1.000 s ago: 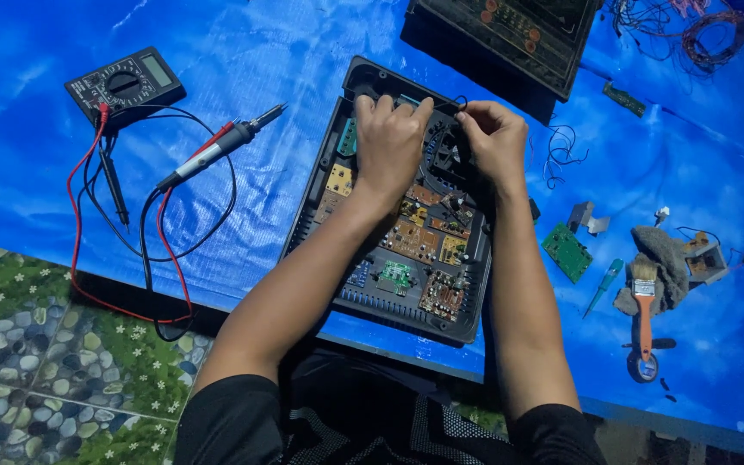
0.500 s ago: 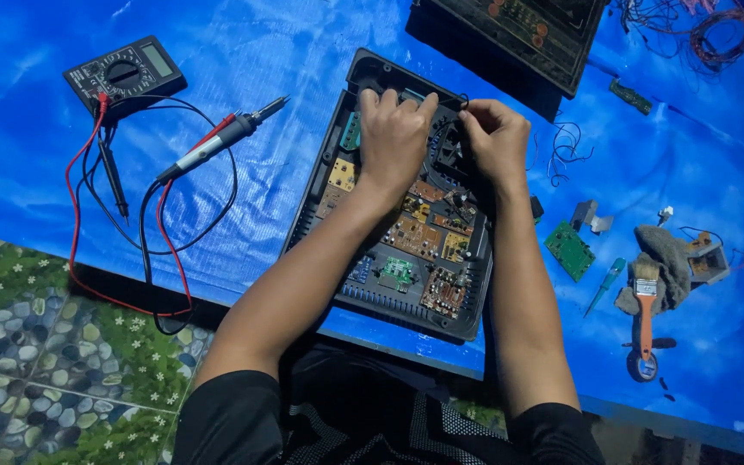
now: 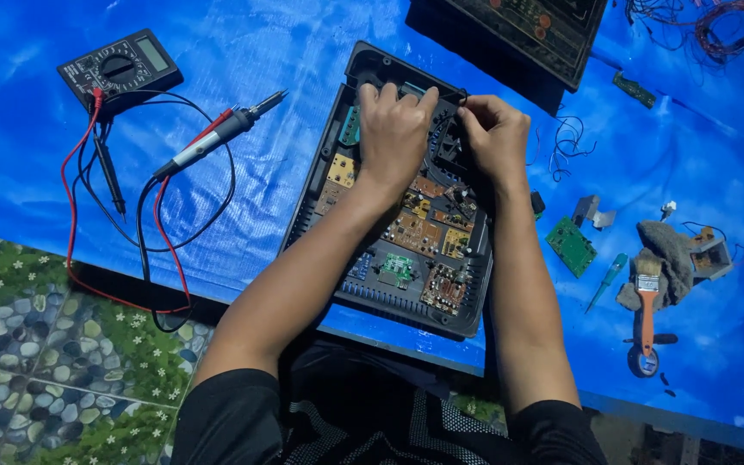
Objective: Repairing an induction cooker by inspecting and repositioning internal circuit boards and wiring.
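Note:
An opened black device case [image 3: 363, 293] with several circuit boards inside lies on a blue tarp [image 3: 260, 77]. My left hand [image 3: 396, 129] rests palm down on the far part of the boards, fingers bent at the case's top edge. My right hand [image 3: 497, 133] sits beside it, fingertips pinched on something small and dark near the case's upper right rim; I cannot tell what it is. Both forearms cross over the case.
A multimeter [image 3: 120, 67] with red and black leads and a probe [image 3: 217, 138] lies left. The black lid [image 3: 518, 30] sits at the far edge. To the right are a small green board [image 3: 571, 245], a brush [image 3: 647, 297], a rag [image 3: 669, 250] and loose wires [image 3: 716, 21].
Both hands stay on the far end of the case; the left hand has shifted slightly toward the top edge. The view has moved a little.

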